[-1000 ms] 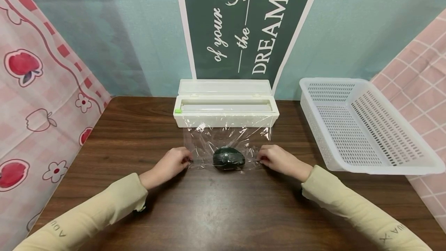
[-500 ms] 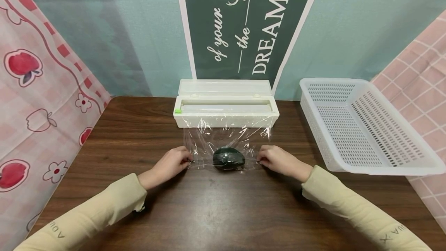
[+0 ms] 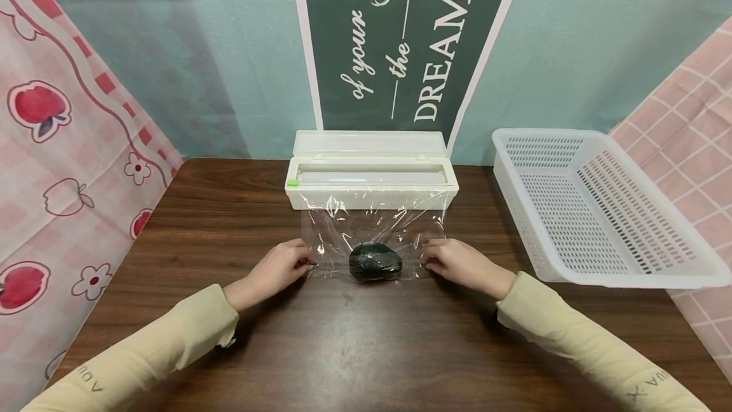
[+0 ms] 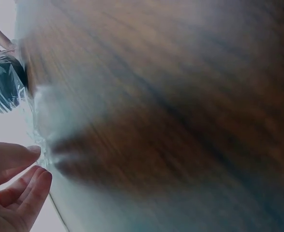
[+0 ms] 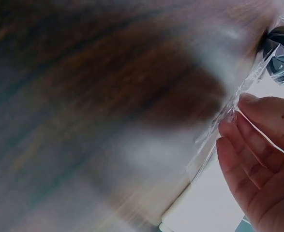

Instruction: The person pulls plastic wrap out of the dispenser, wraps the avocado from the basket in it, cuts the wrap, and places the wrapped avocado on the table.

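Observation:
A dark green, glossy oval thing like an avocado [image 3: 374, 262] lies on the wooden table under clear cling film [image 3: 337, 226]. The film runs toward the person from a white cling film dispenser [image 3: 372, 199], whose lid stands up at the back. My left hand [image 3: 284, 266] pinches the film's near left corner between thumb and fingers. At the near right corner, my right hand [image 3: 460, 264] pinches it too. In the right wrist view, crinkled film [image 5: 231, 113] passes at the thumb and fingertips. The left wrist view shows the wrapped oval thing [image 4: 8, 79] beyond the fingers.
A white slotted plastic basket [image 3: 617, 215] stands at the right side of the table. Behind the dispenser hangs a blue-green cloth with a dark lettered panel [image 3: 394, 49]. Patterned pink cloths [image 3: 74, 164] close off both sides.
The dark green oval thing has rolled very slightly toward the person, with the film over it. Both hands keep their pinch on the film and have hardly moved.

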Motion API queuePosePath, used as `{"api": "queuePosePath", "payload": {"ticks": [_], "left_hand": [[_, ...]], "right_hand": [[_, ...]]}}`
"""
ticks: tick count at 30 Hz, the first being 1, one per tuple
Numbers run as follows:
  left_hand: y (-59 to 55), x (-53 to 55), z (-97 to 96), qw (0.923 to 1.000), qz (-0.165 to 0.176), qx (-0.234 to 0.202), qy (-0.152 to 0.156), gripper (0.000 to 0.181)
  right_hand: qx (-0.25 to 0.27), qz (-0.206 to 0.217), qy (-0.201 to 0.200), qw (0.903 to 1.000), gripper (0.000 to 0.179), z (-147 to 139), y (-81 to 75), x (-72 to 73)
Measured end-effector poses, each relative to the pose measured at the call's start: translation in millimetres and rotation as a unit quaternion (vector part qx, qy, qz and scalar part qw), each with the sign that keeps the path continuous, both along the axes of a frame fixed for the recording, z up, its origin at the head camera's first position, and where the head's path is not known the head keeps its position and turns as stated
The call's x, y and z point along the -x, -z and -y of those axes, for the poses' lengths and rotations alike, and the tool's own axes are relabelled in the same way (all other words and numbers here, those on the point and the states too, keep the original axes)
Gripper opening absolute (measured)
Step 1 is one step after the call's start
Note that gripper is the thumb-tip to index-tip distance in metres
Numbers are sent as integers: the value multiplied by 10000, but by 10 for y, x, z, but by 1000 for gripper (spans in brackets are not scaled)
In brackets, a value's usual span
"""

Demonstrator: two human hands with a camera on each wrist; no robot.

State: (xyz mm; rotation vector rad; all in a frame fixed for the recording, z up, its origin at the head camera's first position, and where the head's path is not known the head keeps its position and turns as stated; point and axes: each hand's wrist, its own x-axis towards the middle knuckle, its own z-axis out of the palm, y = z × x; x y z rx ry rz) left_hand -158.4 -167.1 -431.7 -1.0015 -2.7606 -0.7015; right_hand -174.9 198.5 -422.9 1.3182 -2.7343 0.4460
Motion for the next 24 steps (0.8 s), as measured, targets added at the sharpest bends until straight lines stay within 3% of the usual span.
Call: {"api": "queuePosePath", "payload": {"ticks": [14, 24], "left_hand": [[-126, 26, -32, 9998, -163, -35, -106, 8], [-268, 23, -135, 9976, -620, -28, 309, 13]], "right_hand": [[233, -271, 52, 9993, 9, -4, -126, -4], [605, -718, -174, 9954, 13, 87, -248, -29]]}}
